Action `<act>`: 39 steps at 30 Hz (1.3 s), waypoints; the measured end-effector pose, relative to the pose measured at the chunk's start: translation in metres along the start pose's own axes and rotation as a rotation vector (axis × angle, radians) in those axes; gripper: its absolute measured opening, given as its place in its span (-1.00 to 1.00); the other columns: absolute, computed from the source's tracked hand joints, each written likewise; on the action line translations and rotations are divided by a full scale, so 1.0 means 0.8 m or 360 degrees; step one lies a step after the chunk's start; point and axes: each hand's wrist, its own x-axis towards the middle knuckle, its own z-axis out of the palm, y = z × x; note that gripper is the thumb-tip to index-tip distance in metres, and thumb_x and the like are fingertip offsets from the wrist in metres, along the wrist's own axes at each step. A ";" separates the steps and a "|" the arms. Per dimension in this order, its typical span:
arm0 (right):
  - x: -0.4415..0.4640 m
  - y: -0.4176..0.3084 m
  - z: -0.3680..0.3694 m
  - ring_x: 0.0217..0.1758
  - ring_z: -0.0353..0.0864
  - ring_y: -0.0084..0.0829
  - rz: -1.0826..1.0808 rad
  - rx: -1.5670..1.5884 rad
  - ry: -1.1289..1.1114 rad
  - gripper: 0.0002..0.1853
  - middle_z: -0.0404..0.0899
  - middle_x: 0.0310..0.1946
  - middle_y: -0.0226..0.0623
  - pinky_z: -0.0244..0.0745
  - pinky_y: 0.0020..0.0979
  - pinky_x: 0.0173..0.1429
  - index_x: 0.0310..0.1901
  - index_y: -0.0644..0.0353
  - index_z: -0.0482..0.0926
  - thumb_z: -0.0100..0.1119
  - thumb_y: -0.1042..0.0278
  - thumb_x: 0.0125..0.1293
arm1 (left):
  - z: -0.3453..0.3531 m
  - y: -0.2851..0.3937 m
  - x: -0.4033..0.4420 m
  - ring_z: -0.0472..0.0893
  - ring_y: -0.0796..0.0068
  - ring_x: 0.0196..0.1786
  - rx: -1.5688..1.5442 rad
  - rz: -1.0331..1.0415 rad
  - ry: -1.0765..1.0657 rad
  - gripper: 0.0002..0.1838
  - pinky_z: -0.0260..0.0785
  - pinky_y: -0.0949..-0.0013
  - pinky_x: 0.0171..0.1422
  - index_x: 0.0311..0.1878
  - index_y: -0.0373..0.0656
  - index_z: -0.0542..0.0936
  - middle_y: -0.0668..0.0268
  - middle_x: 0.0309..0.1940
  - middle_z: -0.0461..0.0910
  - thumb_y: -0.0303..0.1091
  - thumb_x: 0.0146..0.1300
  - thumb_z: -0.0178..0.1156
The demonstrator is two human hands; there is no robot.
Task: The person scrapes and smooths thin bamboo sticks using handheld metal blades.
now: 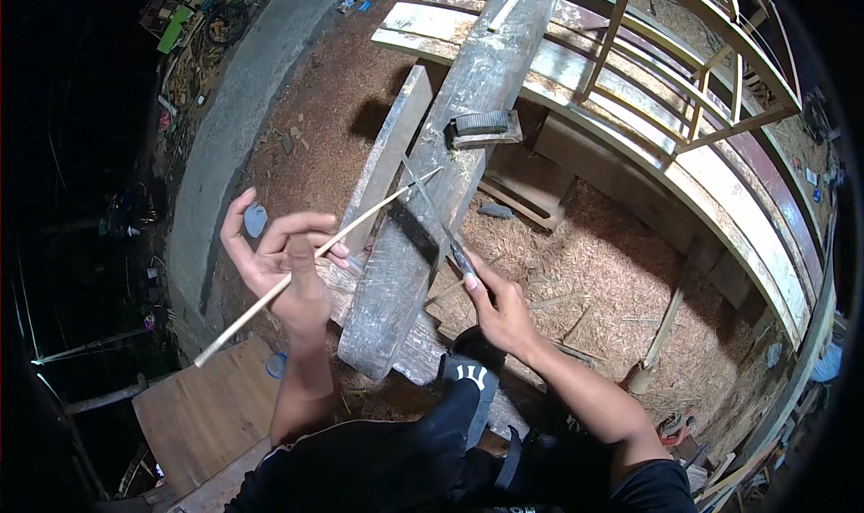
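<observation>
My left hand (pixel 297 270) pinches a thin, pale wooden stick (pixel 355 223) between the thumb and the fingers, some of which are spread. The stick slants up to the right, its far tip over a thick wooden beam (pixel 387 297). My right hand (pixel 502 315) is closed around the handle of a knife (pixel 434 209). The narrow blade points up and left and crosses the stick close to its far end. Just beyond the blade, a dark ribbed block (pixel 481 123) on a small wooden base sits on the beam.
Another pale strip (pixel 511 3) lies on the beam's far end. Curved planks (pixel 558 67) and a wooden frame (pixel 693 76) stand at the upper right. Wood shavings (pixel 612 270) cover the ground. A plywood sheet (pixel 202 414) lies at the lower left.
</observation>
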 end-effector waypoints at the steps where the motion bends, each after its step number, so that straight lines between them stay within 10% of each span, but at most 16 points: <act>1: 0.000 -0.001 0.000 0.42 0.46 0.05 -0.0004 -0.0001 0.0000 -0.54 0.52 0.29 0.17 0.35 -0.19 0.48 0.38 0.30 0.45 0.04 0.25 0.57 | -0.005 -0.003 0.002 0.71 0.32 -0.41 -0.0017 0.0034 -0.0089 -0.23 0.66 0.40 -0.33 0.48 -0.31 0.00 -0.11 -0.16 0.61 0.01 0.53 0.09; 18: -0.006 -0.023 -0.006 0.53 0.37 -0.14 0.0118 0.0049 -0.0089 -0.55 0.47 0.38 0.06 0.24 -0.26 0.54 0.41 0.28 0.42 0.00 0.27 0.60 | -0.009 0.008 0.069 0.56 0.49 -0.62 -0.0379 0.0294 0.0004 -0.28 0.47 0.49 -0.53 0.57 -0.16 -0.12 -0.07 -0.18 0.65 0.09 0.62 -0.16; 23: -0.007 -0.022 -0.004 0.42 0.47 0.03 -0.0026 0.0056 0.0012 -0.54 0.53 0.28 0.14 0.37 -0.21 0.46 0.39 0.29 0.44 0.03 0.24 0.57 | -0.006 0.014 0.074 0.45 0.56 -0.67 0.0033 0.0212 0.0086 -0.45 0.33 0.54 -0.56 0.38 -0.34 0.26 0.17 -0.56 0.58 -0.02 0.68 -0.28; 28: -0.010 -0.030 -0.003 0.47 0.42 -0.02 0.0008 0.0073 -0.0019 -0.53 0.49 0.34 0.12 0.32 -0.23 0.51 0.39 0.30 0.43 0.01 0.23 0.58 | -0.003 0.015 0.072 0.46 0.54 -0.66 -0.0245 0.0175 -0.0056 -0.44 0.33 0.53 -0.58 0.39 -0.34 0.25 0.16 -0.53 0.54 0.00 0.68 -0.31; 39: -0.002 -0.076 0.007 -0.14 0.74 0.09 0.0226 0.0103 -0.0120 -0.54 0.67 -0.28 0.19 0.54 -0.07 0.04 0.34 0.29 0.47 -0.06 0.15 0.60 | 0.003 0.022 0.052 0.50 0.41 -0.65 -0.0266 0.0257 -0.0033 -0.64 0.36 0.47 -0.60 -0.04 -0.24 0.38 0.04 -0.47 0.54 -0.09 0.66 -0.14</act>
